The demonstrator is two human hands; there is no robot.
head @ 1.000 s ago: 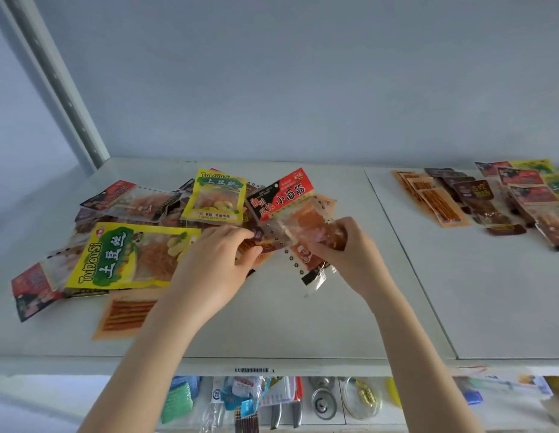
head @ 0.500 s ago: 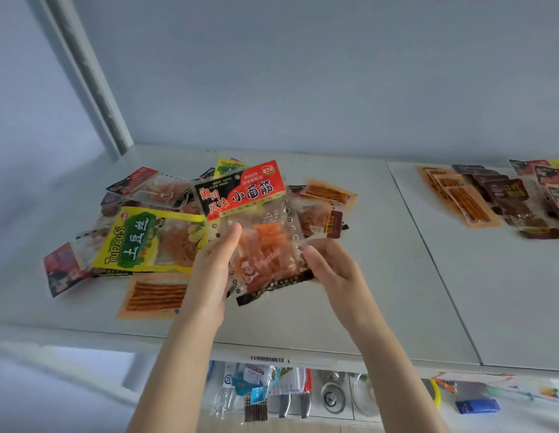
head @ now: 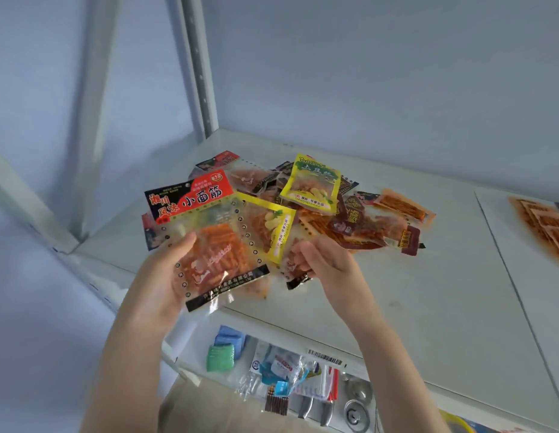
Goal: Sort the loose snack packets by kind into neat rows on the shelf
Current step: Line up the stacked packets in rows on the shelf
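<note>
Packet with red header (head: pixel 206 242), clear-bodied, orange strips inside: left hand (head: pixel 165 282) is gripping it at its left edge, thumb on the front, lifting it over the shelf (head: pixel 412 292) front. Right hand (head: pixel 328 264), just right of it, is curling loosely around a smaller packet (head: pixel 295 270); firmness of hold cannot be told. Loose pile (head: pixel 350 220) is lying beyond both hands, yellow packet (head: pixel 312 185) uppermost. Sorted orange packets (head: pixel 546 226) are sitting far right of the right hand.
</note>
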